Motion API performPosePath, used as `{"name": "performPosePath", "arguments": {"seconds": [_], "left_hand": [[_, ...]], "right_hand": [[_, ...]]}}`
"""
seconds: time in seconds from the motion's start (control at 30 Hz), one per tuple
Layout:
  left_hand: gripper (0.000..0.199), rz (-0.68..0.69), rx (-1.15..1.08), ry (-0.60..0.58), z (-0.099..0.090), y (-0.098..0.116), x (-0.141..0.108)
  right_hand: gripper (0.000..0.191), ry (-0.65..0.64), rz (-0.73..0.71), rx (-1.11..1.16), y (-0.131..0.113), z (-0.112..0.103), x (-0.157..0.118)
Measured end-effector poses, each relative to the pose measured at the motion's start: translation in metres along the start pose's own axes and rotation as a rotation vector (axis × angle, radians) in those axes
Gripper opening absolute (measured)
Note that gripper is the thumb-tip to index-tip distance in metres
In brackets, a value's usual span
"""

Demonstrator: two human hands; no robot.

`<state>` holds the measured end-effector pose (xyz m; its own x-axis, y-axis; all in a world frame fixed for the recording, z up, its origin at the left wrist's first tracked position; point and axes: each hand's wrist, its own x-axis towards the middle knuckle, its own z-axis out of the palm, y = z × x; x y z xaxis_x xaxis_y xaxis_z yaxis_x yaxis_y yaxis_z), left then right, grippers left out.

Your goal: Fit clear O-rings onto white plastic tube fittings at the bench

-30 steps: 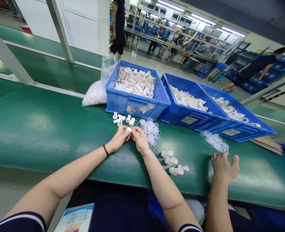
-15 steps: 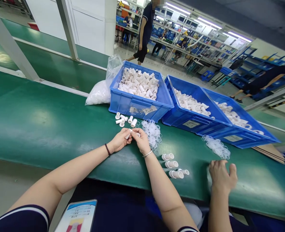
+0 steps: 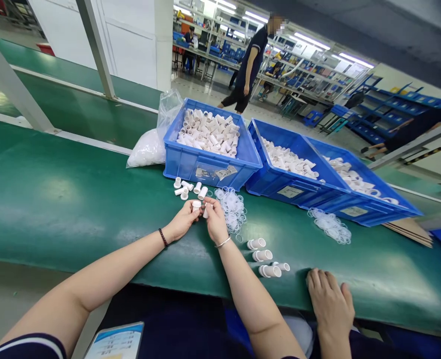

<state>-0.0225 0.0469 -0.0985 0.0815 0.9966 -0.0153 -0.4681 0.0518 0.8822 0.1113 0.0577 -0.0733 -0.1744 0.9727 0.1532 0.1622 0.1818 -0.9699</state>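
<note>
My left hand [image 3: 183, 219] is closed round a white plastic fitting [image 3: 197, 204] with a wide rim. Right beside it, my right hand [image 3: 215, 219] pinches another white tube piece [image 3: 206, 211]. Both hands are just above the green table [image 3: 93, 199]. Beyond my fingers lie several loose white fittings [image 3: 185, 194], some upright and some on their sides. A pile of clear thin rings [image 3: 233, 207] is just right of my right hand. Nearer the front edge, right of my right forearm, are several white tube pieces [image 3: 270, 271] with rings or collars.
Three blue bins [image 3: 213, 167] of white fittings line the back, with a plastic bag [image 3: 147, 148] of white pieces at their left. A co-worker's hand [image 3: 330, 304] rests at the front right, below a second ring pile [image 3: 330, 227]. A person walks behind the bins.
My hands have moved slightly apart, and a white piece now shows clearly in each. The co-worker's hand has moved left and nearer the table edge. The walking person has moved right.
</note>
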Motion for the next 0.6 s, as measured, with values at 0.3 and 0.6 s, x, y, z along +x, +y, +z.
{"name": "performPosePath", "arguments": {"seconds": [0.3,0.6], "left_hand": [[0.029,0.132,0.285,0.062,-0.003,-0.001,-0.002],[0.087,0.085,0.462,0.012,-0.004,0.009,-0.007]], "right_hand": [[0.039,-0.051,-0.079,0.231,0.016,0.037,-0.002],[0.054,-0.136,-0.03,0.11,0.014,0.026,0.005]]}}
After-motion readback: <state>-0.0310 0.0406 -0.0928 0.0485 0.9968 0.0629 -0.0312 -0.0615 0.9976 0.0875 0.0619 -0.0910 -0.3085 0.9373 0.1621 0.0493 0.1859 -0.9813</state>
